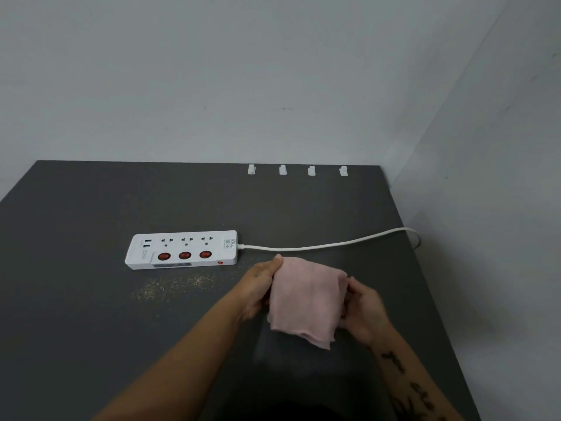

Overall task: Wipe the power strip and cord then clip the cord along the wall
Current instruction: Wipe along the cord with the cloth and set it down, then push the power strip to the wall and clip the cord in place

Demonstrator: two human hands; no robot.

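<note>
A white power strip (182,250) with three red switches lies flat on the dark table (91,314). Its white cord (328,245) runs right and drops over the table's right edge. A folded pink cloth (306,299) hangs between both hands, just in front of the cord. My left hand (259,288) pinches the cloth's left edge. My right hand (364,308) grips its right edge. Several white cord clips (282,169) stand in a row along the table's back edge, against the wall.
Fine yellowish dust (176,285) is scattered on the table in front of the strip. A grey wall (243,86) rises behind the table and a side wall (491,208) closes off the right.
</note>
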